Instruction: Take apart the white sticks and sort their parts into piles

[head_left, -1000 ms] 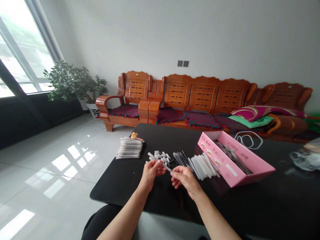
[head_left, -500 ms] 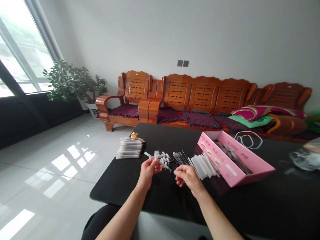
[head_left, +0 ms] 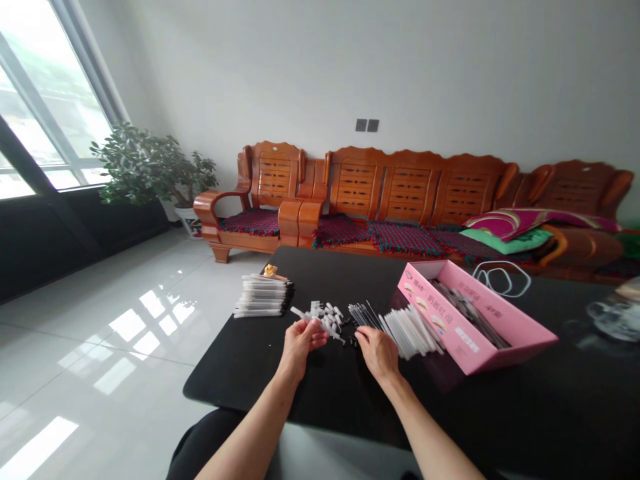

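My left hand [head_left: 303, 340] is closed around a white pen barrel [head_left: 299, 312], whose ends stick out past the fingers. My right hand [head_left: 379, 353] reaches down at the small black pen parts [head_left: 349, 323]; its thumb and fingers are pinched together, and anything between them is hidden. White pen caps [head_left: 334, 312] lie in a loose heap between the hands. Behind the right hand lie dark pen refills [head_left: 364, 315]. A row of white pen barrels [head_left: 411, 331] rests to its right. Over on the left is a stack of white pens with black ends [head_left: 261, 295].
The black table [head_left: 240, 373] carries a pink box [head_left: 475, 343] holding dark, thin pieces. A small yellow figure [head_left: 270, 270] sits by the pen stack. A white cord loop [head_left: 523, 285] and a clear plastic bag [head_left: 613, 317] lie right. Wooden sofas [head_left: 405, 190] stand behind.
My right hand has moved slightly forward and turned palm down over the small black parts. My left hand still holds the barrel in about the same place. The view has shifted slightly.
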`<state>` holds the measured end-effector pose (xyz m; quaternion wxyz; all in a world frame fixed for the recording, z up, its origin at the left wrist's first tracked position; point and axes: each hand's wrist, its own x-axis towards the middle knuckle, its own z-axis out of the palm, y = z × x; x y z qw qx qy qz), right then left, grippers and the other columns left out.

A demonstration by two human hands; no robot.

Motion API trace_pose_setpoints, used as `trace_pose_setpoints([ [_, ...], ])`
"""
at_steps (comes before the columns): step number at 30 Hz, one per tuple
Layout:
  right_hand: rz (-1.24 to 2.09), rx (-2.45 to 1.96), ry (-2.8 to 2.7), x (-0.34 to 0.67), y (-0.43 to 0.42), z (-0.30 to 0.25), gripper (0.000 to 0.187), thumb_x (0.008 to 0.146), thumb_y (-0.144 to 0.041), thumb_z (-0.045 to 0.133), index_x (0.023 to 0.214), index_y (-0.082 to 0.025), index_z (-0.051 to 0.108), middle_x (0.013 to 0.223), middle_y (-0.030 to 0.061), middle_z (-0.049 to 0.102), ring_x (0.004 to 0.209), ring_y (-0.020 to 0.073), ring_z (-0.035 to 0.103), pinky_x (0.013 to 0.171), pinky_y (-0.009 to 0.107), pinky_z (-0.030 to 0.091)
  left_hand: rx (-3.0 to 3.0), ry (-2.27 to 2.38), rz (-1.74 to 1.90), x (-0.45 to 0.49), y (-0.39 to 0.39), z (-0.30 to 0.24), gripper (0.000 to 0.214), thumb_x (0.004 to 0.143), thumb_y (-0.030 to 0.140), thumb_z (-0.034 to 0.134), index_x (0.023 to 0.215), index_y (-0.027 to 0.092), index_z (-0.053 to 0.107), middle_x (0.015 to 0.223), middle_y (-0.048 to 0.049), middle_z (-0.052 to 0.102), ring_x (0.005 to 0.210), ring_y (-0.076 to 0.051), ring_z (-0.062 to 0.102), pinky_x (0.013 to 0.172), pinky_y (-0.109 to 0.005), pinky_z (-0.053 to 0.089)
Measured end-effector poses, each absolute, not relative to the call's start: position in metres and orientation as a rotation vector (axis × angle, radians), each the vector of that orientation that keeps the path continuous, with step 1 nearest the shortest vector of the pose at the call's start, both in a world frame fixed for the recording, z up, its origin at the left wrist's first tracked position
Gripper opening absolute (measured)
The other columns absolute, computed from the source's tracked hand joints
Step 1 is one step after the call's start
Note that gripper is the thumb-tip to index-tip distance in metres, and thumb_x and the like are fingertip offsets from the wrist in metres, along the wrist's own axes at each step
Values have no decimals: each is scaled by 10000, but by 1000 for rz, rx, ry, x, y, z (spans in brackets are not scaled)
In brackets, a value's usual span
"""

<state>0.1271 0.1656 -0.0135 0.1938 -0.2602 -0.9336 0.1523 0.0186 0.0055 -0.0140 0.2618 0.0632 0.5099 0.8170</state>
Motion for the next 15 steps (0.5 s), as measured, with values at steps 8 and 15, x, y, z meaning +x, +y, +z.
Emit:
trace_pose_setpoints([
  [8, 740, -474, -2613, 132, 150, 7, 353, 901, -369, 407, 798, -202, 700, 682, 40, 693, 639, 154, 621, 595, 233, 387, 179, 1403, 2208, 19, 7, -15, 316, 691, 352, 755, 809, 80, 645, 712, -103, 699, 604, -162, 677, 560, -232, 557],
  [15, 998, -386, -2616, 139, 147, 16, 234, 810, -334, 518, 698, -199, 674, 551, -5, 605, 531, 133, 543, 522, 223, 347, 174, 1398, 2238, 15, 3, -11, 317, 689, 354, 753, 803, 80, 640, 705, -93, 695, 607, -161, 677, 581, -239, 559],
])
